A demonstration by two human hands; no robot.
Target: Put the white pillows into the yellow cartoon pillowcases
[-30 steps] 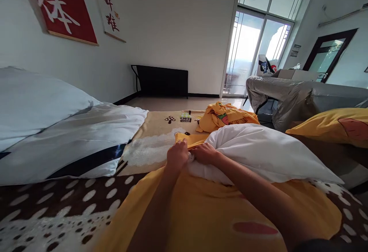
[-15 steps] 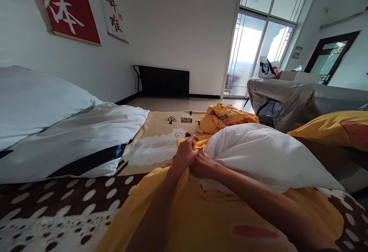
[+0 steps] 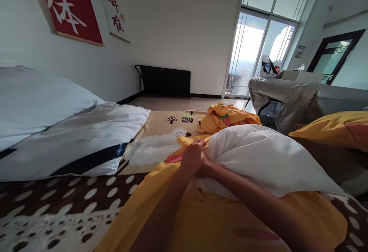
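A plump white pillow (image 3: pixel 264 156) lies on a yellow pillowcase (image 3: pixel 161 194) with pink-red printed patches, spread over the bed. My left hand (image 3: pixel 194 154) is closed on a gathered edge of the pillowcase, by the pillow's left end. Pressed close beside it, my right hand (image 3: pixel 205 166) is closed at the pillow's left corner; its fingers are mostly hidden behind my left hand. Both forearms reach in from below, the right one crossing in front of the pillow.
Crumpled yellow cloth (image 3: pixel 228 118) with a carrot print lies beyond the pillow. White pillows (image 3: pixel 71 141) are stacked at left on the patterned blanket (image 3: pixel 86 194). A yellow carrot-print pillow (image 3: pixel 330 125) sits at right, near plastic-covered furniture (image 3: pixel 310 95).
My left hand has shifted slightly right, over my right hand, drawing the pillowcase edge along. More of a red print shows beside it. The pillow has hardly moved.
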